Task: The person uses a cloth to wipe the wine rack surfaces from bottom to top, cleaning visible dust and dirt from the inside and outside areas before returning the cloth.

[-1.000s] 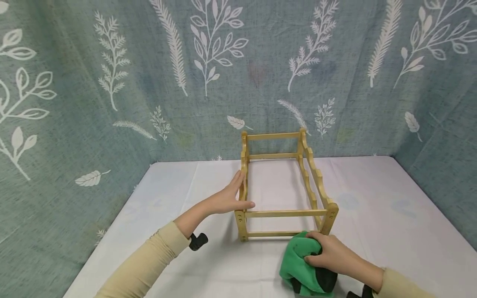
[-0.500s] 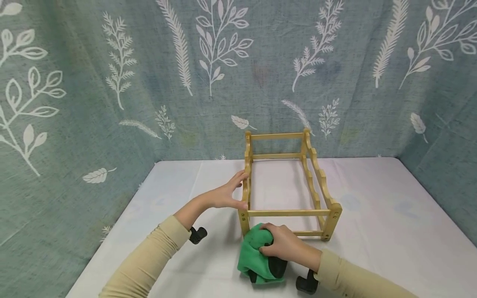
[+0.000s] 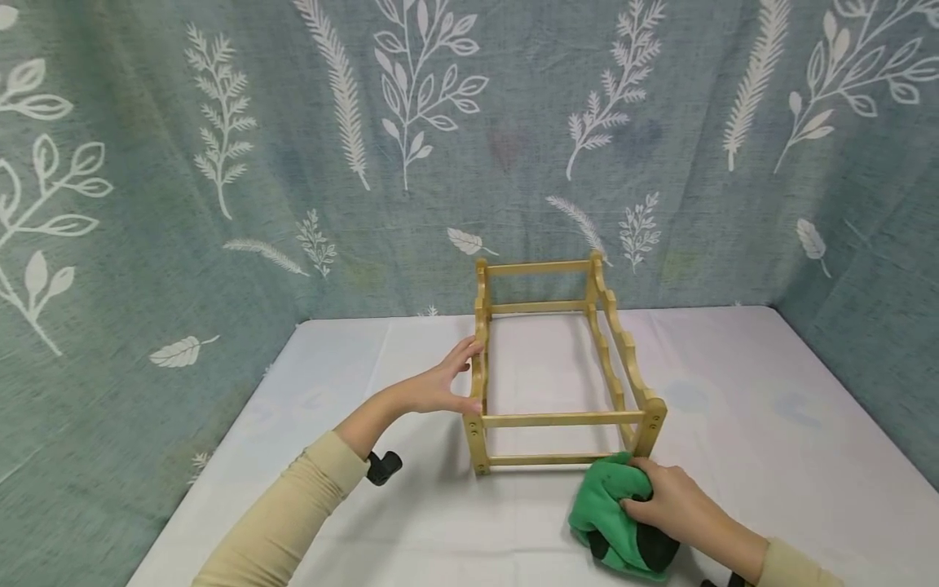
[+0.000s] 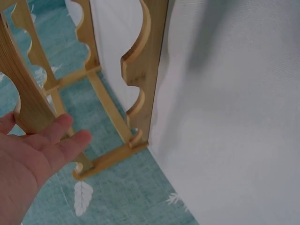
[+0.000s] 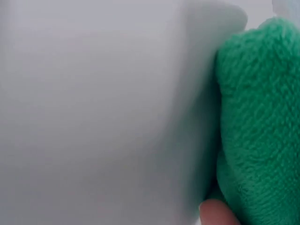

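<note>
A tiered wooden rack [image 3: 561,420] with scalloped side rails stands on the white table. My left hand [image 3: 433,389] rests against its left side, fingers and thumb spread along the rail. The left wrist view shows the fingers [image 4: 51,147] lying on the wooden rail [image 4: 28,93]. My right hand [image 3: 678,501] grips a bunched green fuzzy cloth [image 3: 609,509] with black patches on the tabletop, just in front of the rack's near right leg. In the right wrist view the cloth [image 5: 262,117] fills the right side, with one fingertip [image 5: 217,213] below it.
The white-covered table [image 3: 763,424] runs back to a blue-green curtain [image 3: 513,163] printed with white leaves. Curtain also hangs along both sides. A black wrist camera [image 3: 384,468] sits under the left wrist.
My right hand has swept the cloth left along the front of the rack, then back to the right. The left hand stays at the rail, its thumb drawn back slightly; the rack stays put.
</note>
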The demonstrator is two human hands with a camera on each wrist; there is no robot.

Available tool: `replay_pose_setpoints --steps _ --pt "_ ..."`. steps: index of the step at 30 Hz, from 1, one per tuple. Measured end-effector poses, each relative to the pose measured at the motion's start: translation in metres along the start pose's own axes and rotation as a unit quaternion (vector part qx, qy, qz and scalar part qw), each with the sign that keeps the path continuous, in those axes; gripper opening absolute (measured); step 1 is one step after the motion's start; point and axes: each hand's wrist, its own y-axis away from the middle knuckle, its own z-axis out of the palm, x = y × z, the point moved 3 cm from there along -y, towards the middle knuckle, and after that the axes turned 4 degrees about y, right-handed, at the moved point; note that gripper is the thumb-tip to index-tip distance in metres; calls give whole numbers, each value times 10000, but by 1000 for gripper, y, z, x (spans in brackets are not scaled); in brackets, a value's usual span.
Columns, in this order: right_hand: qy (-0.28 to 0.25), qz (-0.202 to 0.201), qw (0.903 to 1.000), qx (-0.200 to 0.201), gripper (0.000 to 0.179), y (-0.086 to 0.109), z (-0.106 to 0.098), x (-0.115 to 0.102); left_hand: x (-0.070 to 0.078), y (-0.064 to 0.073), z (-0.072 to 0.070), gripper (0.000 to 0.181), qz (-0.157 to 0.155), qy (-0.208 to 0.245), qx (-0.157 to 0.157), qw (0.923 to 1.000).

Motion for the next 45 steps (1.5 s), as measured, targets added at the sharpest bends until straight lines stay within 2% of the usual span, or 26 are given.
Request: replay_pose_setpoints --steps 4,7,10,16,19,23,30,33,35,38,42,45 --pt "-90 89 9998 -145 51 5 -11 19 0 2 -1 116 -10 27 -15 10000" --pt "-249 -3 9993 -277 53 6 -23 21 0 2 -2 117 -3 50 -11 10000" --pt "-313 -102 9993 -200 54 9 -44 13 0 2 -2 118 8 62 -35 10000" --pt "6 -426 9983 408 56 23 -97 -13 0 2 -4 118 0 70 -110 9999" --pt "164 -549 9968 553 55 27 -110 -21 0 2 -4 117 -11 96 -118 9999" --pt "100 -457 9979 445 56 25 -99 -15 -1 0 -3 118 32 138 -156 9998" --pt "-214 128 9996 -132 53 5 -44 24 0 -1 0 119 50 116 -217 9997" --pt "-277 298 9988 -273 52 1 -33 33 0 -2 0 118 3 58 -230 9997" --pt "-245 235 9992 -229 52 2 -34 32 0 -2 0 119 -24 34 -218 9998" --pt "-150 63 9999 -13 51 8 -50 20 0 -2 0 118 -47 38 -194 9998" --pt "214 -283 9978 569 54 23 -77 -4 0 -1 1 116 -61 7 -197 9998" --pt "601 -662 9903 1064 53 34 -87 -22 0 1 0 116 -59 -17 -180 9998"
